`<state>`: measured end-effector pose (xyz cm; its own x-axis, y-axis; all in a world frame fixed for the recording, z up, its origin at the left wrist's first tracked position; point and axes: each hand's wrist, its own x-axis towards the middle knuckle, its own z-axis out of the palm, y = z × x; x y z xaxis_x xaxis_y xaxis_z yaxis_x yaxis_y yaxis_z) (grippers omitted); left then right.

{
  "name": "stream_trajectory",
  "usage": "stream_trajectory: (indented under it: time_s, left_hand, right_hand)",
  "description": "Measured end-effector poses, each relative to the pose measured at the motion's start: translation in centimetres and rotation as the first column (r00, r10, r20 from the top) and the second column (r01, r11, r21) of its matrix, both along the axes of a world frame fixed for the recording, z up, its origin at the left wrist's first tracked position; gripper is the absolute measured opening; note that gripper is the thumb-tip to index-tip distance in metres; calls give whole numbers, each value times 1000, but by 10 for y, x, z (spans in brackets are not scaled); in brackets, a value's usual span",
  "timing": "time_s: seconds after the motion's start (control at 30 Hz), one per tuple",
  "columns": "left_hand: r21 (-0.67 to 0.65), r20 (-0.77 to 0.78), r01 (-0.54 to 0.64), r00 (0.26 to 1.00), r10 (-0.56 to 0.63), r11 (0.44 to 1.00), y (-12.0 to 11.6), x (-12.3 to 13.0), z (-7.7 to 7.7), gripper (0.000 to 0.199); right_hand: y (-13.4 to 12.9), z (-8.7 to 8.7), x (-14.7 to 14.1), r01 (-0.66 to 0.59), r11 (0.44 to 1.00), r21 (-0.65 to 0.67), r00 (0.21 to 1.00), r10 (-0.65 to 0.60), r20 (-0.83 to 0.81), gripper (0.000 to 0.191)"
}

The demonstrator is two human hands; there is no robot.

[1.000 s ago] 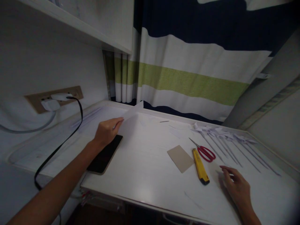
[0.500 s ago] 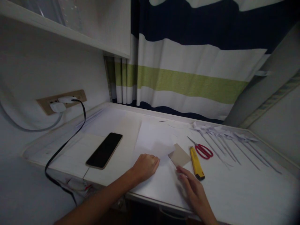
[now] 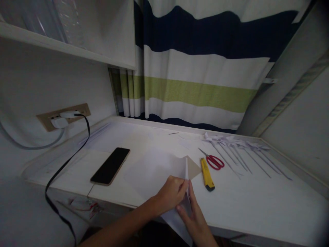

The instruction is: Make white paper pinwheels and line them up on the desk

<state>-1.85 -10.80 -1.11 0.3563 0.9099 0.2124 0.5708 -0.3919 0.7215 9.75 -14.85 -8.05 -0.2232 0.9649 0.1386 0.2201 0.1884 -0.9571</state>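
Observation:
A white sheet of paper [image 3: 156, 168] is bent up along its right side and overhangs the desk's front edge. My left hand [image 3: 171, 192] is closed on the paper near that raised fold, fingers curled. Pressed against the other side of the fold, my right hand [image 3: 192, 210] pinches the paper between thumb and fingers. A beige square card [image 3: 194, 168] lies just beyond my fingertips, partly covered by the paper. Right of it are a yellow box cutter [image 3: 207, 175] and scissors with red handles [image 3: 215, 162].
A black phone [image 3: 110, 166] lies left on the white desk [image 3: 246, 209]. Several thin paper sticks with crumpled white tops [image 3: 223, 138] lie at the back right. A dark cord [image 3: 69, 157] runs from the wall socket [image 3: 64, 116]. A dark thin rod [image 3: 173, 133] lies at the back.
My hands have come together at the paper's right side. The sheet has shifted toward me, and its right edge is now raised and bent. The camera view has moved slightly.

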Motion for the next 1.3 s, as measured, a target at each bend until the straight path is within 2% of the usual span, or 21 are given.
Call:
stream_trajectory:
  time_s: [0.07,0.17,0.3,0.4,0.5,0.63,0.73,0.8,0.93,1.0,1.1,1.17,1.3]
  left_hand:
    - [-33,43,5,999,-4,999,1,3,1,47]
    - [12,14,46,999,-46,999,-1,3,3,47]
    - [103,-11,181,983,-181,978,-6,-12,5,37]
    - [152,-104,138,987,-123,979,-6,-40,-1,34]
    - [198,-277,90,960,-32,976,-4,-79,-15,34]
    - [174,-454,173,888,-77,969,-6,-124,-32,35]
    - [128,-534,191,840,-95,973,-11,-135,-37,40]
    - [117,-565,184,820,-86,976,-13,-132,-36,43]
    - [95,-594,171,800,-82,981,-12,-119,-30,44]
    - [84,-599,167,796,-84,982,-8,-115,-28,44]
    - [91,-602,147,796,-64,985,-3,-113,-28,44]
    - [111,-600,134,799,-41,985,0,-115,-28,44]
    - [164,-593,102,805,16,981,3,-117,-32,47]
  right_hand:
    - [-1,-2,4,32,999,1,999,-32,10,74]
    - [4,-3,15,120,993,22,993,-120,11,61]
    - [17,15,42,160,986,57,984,-164,74,44]
    - [26,41,66,213,977,0,968,-211,132,39]
    - [38,67,90,148,986,-77,979,-136,150,40]
    - [60,88,114,29,967,-253,993,0,117,39]
    - [75,95,121,14,966,-258,998,2,63,40]
    - [82,97,119,11,975,-223,1000,-11,0,45]
    - [87,91,102,-179,964,-198,972,141,-190,59]
    - [88,85,90,-176,969,-175,981,159,-109,57]
    - [93,75,72,-63,998,-28,994,65,93,51]
    - [95,70,62,-26,997,73,985,13,172,48]
    - [91,62,49,-95,971,218,960,31,278,45]
